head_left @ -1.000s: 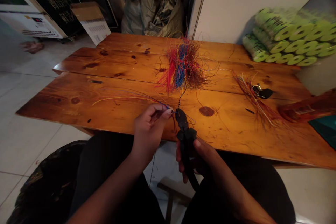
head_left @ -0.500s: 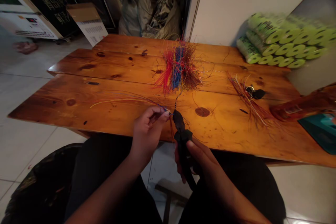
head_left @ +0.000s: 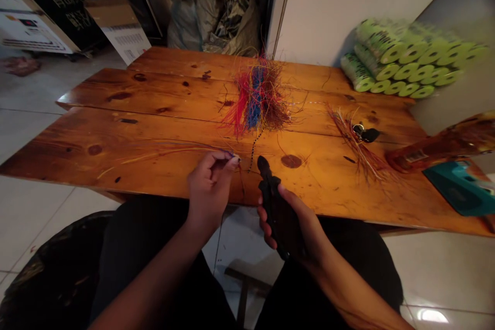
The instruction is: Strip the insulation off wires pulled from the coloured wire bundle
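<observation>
Near the table's front edge my left hand (head_left: 211,183) pinches a bundle of thin coloured wires (head_left: 170,145) between thumb and fingertips. Their long ends trail left over the wood, and a few short ends hang below the fingers. My right hand (head_left: 292,216) is wrapped round the handles of black pliers (head_left: 269,180). The pliers' jaws point away from me, to the right of the left hand and apart from it. Between them a black-and-white twisted cord (head_left: 252,149) runs back to a tangled pile of red, blue and yellow-brown wires (head_left: 255,98).
On the right lie a loose wire bunch (head_left: 361,147), a ring with a black piece (head_left: 367,134), an amber bottle (head_left: 433,152) and a teal box (head_left: 456,188). Green-wrapped rolls (head_left: 398,62) are stacked at the back right. Grey sacks (head_left: 220,10) stand behind the table (head_left: 154,129).
The pliers have drawn away from the left hand, right and slightly down, off the black-and-white cord. My left hand still pinches the wires. The whole view has shifted a little.
</observation>
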Available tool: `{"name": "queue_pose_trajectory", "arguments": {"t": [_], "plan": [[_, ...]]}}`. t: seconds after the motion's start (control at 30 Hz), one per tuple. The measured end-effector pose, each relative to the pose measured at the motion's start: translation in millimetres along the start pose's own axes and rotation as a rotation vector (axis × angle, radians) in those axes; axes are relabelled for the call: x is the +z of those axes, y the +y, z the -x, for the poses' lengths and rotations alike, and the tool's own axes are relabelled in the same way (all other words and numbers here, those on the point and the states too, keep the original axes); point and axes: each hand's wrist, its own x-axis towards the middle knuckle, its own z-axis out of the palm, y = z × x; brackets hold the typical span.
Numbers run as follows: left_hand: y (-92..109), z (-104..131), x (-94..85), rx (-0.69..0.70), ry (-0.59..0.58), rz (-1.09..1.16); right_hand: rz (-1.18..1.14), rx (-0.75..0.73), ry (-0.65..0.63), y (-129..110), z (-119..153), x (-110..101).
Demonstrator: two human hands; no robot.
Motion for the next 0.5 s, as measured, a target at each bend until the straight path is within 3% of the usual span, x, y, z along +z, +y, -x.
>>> {"name": "queue_pose_trajectory", "arguments": {"t": [0.1, 0.33, 0.4, 0.5], "plan": [[-4.3, -4.4, -1.8, -0.009, 0.003, 0.076, 0.247, -0.141, 0.131, -5.0, -2.4, -6.1], [-9.5, -10.6, -4.2, -0.11, -0.057, 0.144, 1.647, -0.715, 0.506, -36.2, -23.0, -35.4], [-10.1, -11.8, -4.0, -0.167, -0.072, 0.183, 1.887, -0.772, 0.528, -43.6, -33.2, -43.4], [-11.2, -12.8, -3.4, -0.245, -0.088, 0.244, 2.039, -0.788, 0.503, -48.4, -47.7, -51.5]]}}
